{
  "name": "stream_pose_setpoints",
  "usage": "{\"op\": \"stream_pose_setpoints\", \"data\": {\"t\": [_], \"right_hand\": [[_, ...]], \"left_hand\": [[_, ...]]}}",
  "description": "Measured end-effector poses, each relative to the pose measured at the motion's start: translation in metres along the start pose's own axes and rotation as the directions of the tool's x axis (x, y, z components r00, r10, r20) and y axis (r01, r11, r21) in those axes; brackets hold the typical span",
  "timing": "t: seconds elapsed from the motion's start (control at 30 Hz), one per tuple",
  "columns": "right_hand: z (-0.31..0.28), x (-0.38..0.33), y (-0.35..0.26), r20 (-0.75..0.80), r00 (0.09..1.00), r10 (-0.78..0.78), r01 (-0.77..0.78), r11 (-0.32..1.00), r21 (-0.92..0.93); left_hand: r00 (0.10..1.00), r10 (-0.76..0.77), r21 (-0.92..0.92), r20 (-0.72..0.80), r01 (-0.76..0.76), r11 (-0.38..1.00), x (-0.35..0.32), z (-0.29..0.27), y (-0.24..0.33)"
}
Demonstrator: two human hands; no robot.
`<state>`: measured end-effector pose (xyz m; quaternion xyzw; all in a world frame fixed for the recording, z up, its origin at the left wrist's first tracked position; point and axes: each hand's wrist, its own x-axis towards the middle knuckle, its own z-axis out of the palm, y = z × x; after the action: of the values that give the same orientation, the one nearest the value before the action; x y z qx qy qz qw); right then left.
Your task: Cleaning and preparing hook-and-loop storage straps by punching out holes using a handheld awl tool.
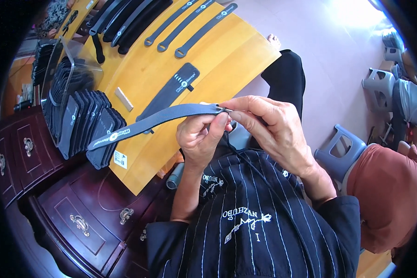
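Head view: the left hand (200,136) pinches the near end of a grey strap (155,120), thumb and forefinger closed on it. The right hand (268,127) meets it from 3 o'clock, fingertips (234,111) closed on a small metal piece (227,110) at the strap's tip. Hands are together, both clamped on the same end. The strap runs out toward 9 o'clock, its far end hanging free over the wooden board (227,60).

To do the step well, judged from the grip: keep the left pinch close behind the tip so the webbing stays flat and stiff, hold the metal piece square to the strap end, and work with small finger moves rather than pulling on the long free end.

A flat black strap piece (171,90) lies on the board at 11 o'clock of the hands. A stack of black pieces (85,123) stands on edge at 9 o'clock. Three long straps with ring ends (190,28) lie at 12 o'clock.

Hard to make out: the metal piece is tiny and half covered by fingertips, kind unclear. A thin dark cord (245,160) drops from the hands; its attachment is hidden. The person's striped apron (255,217) hides the lap.
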<state>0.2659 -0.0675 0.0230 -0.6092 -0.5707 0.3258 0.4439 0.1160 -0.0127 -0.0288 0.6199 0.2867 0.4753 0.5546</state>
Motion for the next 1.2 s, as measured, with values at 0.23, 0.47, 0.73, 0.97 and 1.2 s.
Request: {"op": "stream_pose_setpoints", "data": {"t": [0.23,0.47,0.73,0.97,1.2], "right_hand": [[-0.003,0.015,0.004,-0.036,0.996,-0.076,0.072,0.993,-0.091],[-0.004,0.015,-0.01,0.058,0.998,-0.018,0.018,1.0,-0.007],[0.0,0.015,-0.025,0.147,0.989,-0.01,0.013,1.0,-0.022],[-0.003,0.016,-0.019,0.079,0.996,-0.048,0.05,0.998,-0.028],[-0.001,0.023,-0.009,0.038,0.985,-0.171,0.168,0.984,0.065]], "left_hand": [[0.971,-0.238,-0.375,0.039,0.235,0.897,-0.005,0.002,0.008],[0.961,-0.267,-0.434,0.065,0.268,0.86,-0.01,-0.01,0.009],[0.969,-0.246,-0.352,0.002,0.231,0.907,-0.007,-0.017,0.012],[0.979,-0.189,-0.067,-0.069,0.185,0.98,-0.004,-0.013,0.013],[0.999,0.009,0.057,-0.041,-0.007,0.998,0.003,-0.013,0.027]]}}
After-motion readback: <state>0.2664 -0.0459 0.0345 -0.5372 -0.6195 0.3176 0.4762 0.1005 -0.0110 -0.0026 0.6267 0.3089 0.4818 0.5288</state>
